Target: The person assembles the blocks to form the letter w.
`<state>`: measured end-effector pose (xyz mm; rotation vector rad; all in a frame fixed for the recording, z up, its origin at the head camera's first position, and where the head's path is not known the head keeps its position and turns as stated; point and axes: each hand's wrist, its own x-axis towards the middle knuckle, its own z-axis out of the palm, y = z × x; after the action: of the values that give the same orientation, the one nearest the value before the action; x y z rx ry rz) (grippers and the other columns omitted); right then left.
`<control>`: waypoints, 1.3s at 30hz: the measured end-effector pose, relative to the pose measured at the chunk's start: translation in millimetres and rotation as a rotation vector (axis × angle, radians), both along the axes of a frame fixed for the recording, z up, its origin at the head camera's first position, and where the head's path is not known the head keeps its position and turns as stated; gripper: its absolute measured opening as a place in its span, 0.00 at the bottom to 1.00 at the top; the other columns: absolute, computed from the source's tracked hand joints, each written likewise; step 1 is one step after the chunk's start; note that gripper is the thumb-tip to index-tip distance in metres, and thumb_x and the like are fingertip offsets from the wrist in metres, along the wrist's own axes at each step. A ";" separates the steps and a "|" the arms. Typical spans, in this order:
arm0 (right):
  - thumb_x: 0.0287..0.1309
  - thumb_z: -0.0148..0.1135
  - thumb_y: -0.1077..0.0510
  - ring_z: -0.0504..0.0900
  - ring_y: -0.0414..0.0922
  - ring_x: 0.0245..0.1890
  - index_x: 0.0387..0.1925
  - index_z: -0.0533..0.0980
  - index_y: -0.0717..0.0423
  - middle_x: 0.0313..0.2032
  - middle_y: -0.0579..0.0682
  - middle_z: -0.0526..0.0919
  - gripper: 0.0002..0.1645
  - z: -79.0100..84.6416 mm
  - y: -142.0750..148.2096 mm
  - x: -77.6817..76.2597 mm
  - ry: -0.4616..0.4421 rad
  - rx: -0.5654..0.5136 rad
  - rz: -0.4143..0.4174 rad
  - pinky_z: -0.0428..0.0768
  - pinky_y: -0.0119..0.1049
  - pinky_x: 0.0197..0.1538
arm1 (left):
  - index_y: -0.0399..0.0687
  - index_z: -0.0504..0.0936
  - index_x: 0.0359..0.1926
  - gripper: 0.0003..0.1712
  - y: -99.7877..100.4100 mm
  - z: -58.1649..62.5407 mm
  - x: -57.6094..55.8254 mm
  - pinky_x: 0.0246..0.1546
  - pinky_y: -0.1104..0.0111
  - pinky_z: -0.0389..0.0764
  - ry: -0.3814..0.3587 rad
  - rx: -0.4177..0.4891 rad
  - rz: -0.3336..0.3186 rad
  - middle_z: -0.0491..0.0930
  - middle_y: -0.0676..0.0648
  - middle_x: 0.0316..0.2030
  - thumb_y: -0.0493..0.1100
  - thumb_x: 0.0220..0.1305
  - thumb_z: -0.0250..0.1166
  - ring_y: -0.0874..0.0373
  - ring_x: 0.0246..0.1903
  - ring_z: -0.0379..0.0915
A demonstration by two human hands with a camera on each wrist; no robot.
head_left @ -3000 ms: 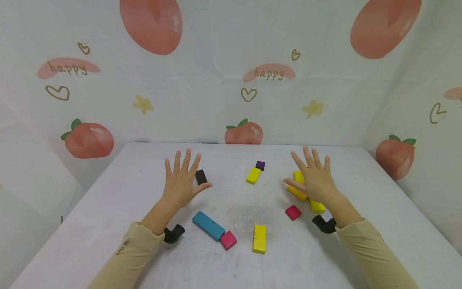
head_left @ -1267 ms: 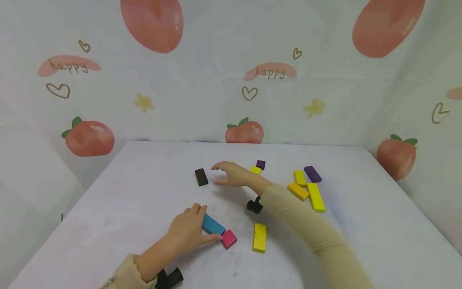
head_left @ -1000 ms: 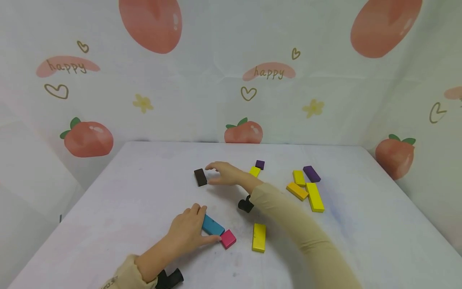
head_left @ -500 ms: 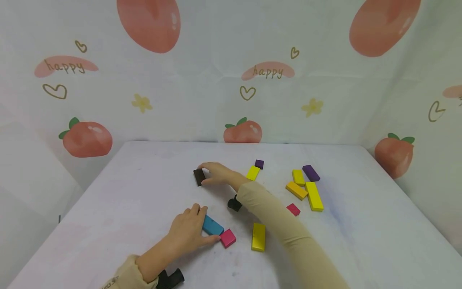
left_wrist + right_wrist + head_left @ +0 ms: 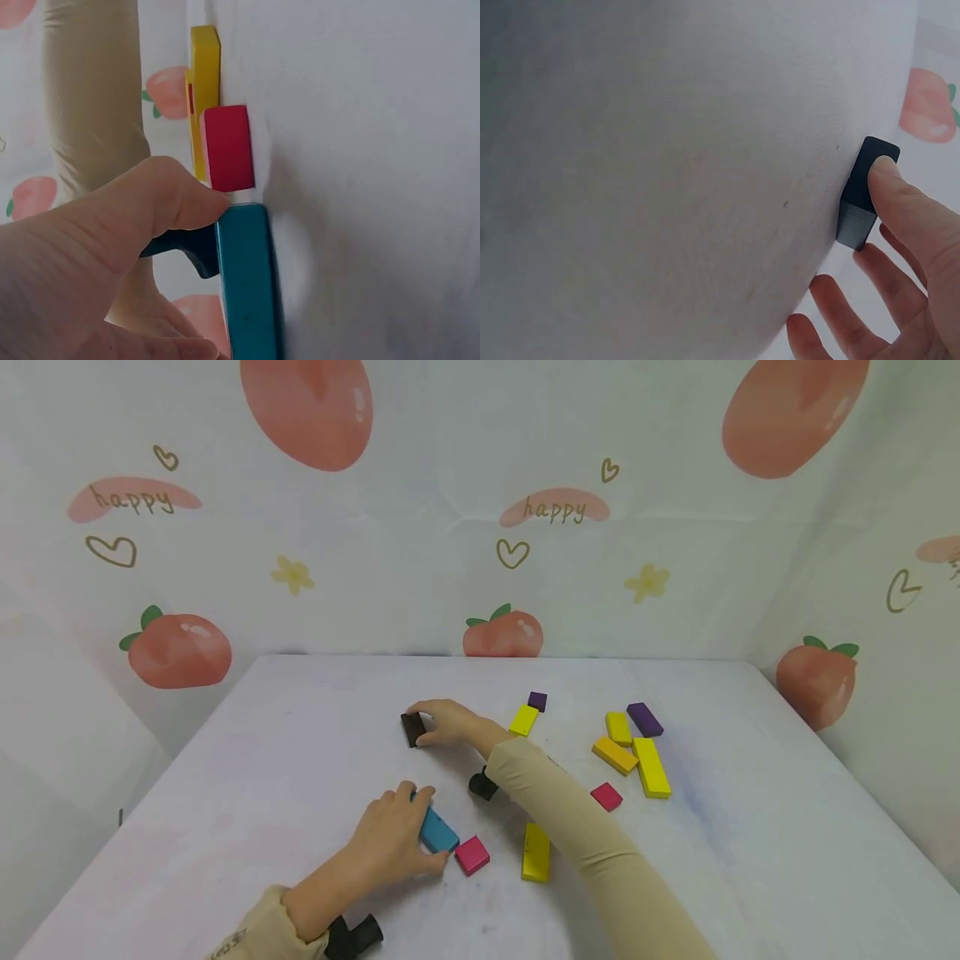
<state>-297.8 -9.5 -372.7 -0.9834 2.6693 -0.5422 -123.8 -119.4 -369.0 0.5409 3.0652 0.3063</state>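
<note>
In the head view, my left hand (image 5: 386, 839) grips a long blue block (image 5: 439, 831) at its ends, and part of the block is under the fingers. The left wrist view has the thumb pressed to the near end of that blue block (image 5: 246, 277). Beside it, a small gap away, lies a pink-red block (image 5: 472, 856). Farther back, my right hand (image 5: 450, 723) pinches a dark brown block (image 5: 412, 729) between thumb and index finger. Seen from the right wrist, the thumb lies on the dark block (image 5: 859, 187) and the other fingers spread below.
A yellow block (image 5: 536, 853) lies by the right sleeve. At the back are another yellow block (image 5: 523, 720) and a small purple one (image 5: 537, 701). To the right sit an orange block (image 5: 615, 756), two yellow ones, a purple block (image 5: 645, 719) and a red one (image 5: 607, 797).
From spread above the table, both hands came down onto blocks. The right hand moved left to the dark brown block and took hold. The blue block has shifted slightly away from the pink-red one.
</note>
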 end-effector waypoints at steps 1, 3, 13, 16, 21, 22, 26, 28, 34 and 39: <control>0.59 0.61 0.55 0.66 0.47 0.67 0.64 0.66 0.52 0.65 0.51 0.69 0.31 0.1 -0.1 0.0 -0.002 0.000 -0.002 0.63 0.40 0.70 | 0.37 0.72 0.55 0.45 -0.4 0.5 -0.7 0.39 0.53 0.79 0.002 0.000 -0.002 0.73 0.35 0.48 0.60 0.40 0.72 0.46 0.38 0.73; 0.59 0.61 0.55 0.66 0.47 0.67 0.64 0.66 0.51 0.65 0.51 0.69 0.31 -0.1 -0.3 0.1 -0.007 -0.001 -0.008 0.63 0.40 0.70 | 0.38 0.72 0.55 0.44 -1.5 1.9 -3.0 0.39 0.53 0.78 0.009 0.000 -0.005 0.73 0.35 0.48 0.59 0.39 0.72 0.46 0.38 0.72; 0.59 0.62 0.56 0.66 0.47 0.66 0.63 0.66 0.51 0.65 0.51 0.69 0.31 2.5 0.6 2.8 -0.028 -0.016 -0.019 0.64 0.41 0.69 | 0.40 0.72 0.54 0.40 -13.1 5.0 -29.8 0.41 0.54 0.79 -0.010 0.082 -0.046 0.73 0.37 0.51 0.54 0.40 0.72 0.47 0.40 0.73; 0.58 0.62 0.56 0.67 0.47 0.66 0.63 0.66 0.51 0.65 0.51 0.69 0.31 3.0 1.1 2.5 -0.033 -0.021 -0.019 0.64 0.40 0.69 | 0.40 0.71 0.54 0.40 -15.9 6.1 -38.9 0.42 0.55 0.79 -0.047 0.093 -0.055 0.72 0.37 0.52 0.53 0.41 0.73 0.48 0.41 0.72; 0.58 0.62 0.56 0.66 0.47 0.66 0.64 0.66 0.51 0.65 0.51 0.68 0.32 2.8 0.9 1.4 -0.052 -0.025 -0.021 0.64 0.40 0.69 | 0.40 0.71 0.55 0.40 -20.0 3.7 -51.6 0.44 0.55 0.79 -0.074 0.091 -0.080 0.72 0.38 0.52 0.53 0.41 0.72 0.49 0.42 0.72; 0.58 0.62 0.56 0.66 0.47 0.66 0.64 0.66 0.51 0.65 0.50 0.68 0.32 2.7 0.8 1.1 -0.053 -0.023 -0.023 0.64 0.40 0.70 | 0.40 0.71 0.55 0.40 -20.5 3.1 -53.8 0.44 0.55 0.78 -0.080 0.092 -0.086 0.72 0.38 0.52 0.53 0.41 0.72 0.49 0.42 0.72; 0.58 0.62 0.55 0.65 0.47 0.67 0.64 0.66 0.51 0.66 0.50 0.68 0.32 2.4 0.3 0.1 -0.053 -0.014 -0.022 0.63 0.40 0.70 | 0.40 0.71 0.54 0.39 -22.4 0.1 -61.7 0.45 0.55 0.78 -0.103 0.099 -0.109 0.72 0.39 0.52 0.52 0.41 0.72 0.49 0.42 0.71; 0.58 0.62 0.55 0.65 0.47 0.67 0.64 0.66 0.51 0.66 0.50 0.68 0.31 2.2 0.2 -0.6 -0.050 -0.014 -0.018 0.62 0.40 0.70 | 0.39 0.71 0.54 0.39 -23.4 -0.9 -64.8 0.46 0.55 0.78 -0.115 0.108 -0.124 0.71 0.39 0.52 0.51 0.41 0.72 0.49 0.43 0.71; 0.59 0.62 0.55 0.65 0.47 0.67 0.63 0.66 0.52 0.66 0.50 0.68 0.31 2.1 0.5 -2.5 -0.035 -0.014 -0.005 0.62 0.40 0.70 | 0.39 0.69 0.55 0.38 -25.7 -2.5 -72.6 0.52 0.53 0.76 -0.146 0.142 -0.168 0.69 0.37 0.57 0.49 0.44 0.72 0.47 0.50 0.70; 0.58 0.62 0.56 0.65 0.47 0.67 0.63 0.66 0.53 0.65 0.51 0.68 0.31 0.4 0.7 -4.4 -0.031 -0.030 0.004 0.62 0.40 0.70 | 0.38 0.69 0.56 0.38 -29.2 -3.8 -77.9 0.56 0.53 0.73 -0.185 0.184 -0.193 0.68 0.37 0.59 0.48 0.46 0.72 0.45 0.54 0.68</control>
<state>-302.3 -8.7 -372.4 -0.9797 2.6391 -0.5935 -201.6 -148.5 -372.8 0.7619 2.7967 0.5992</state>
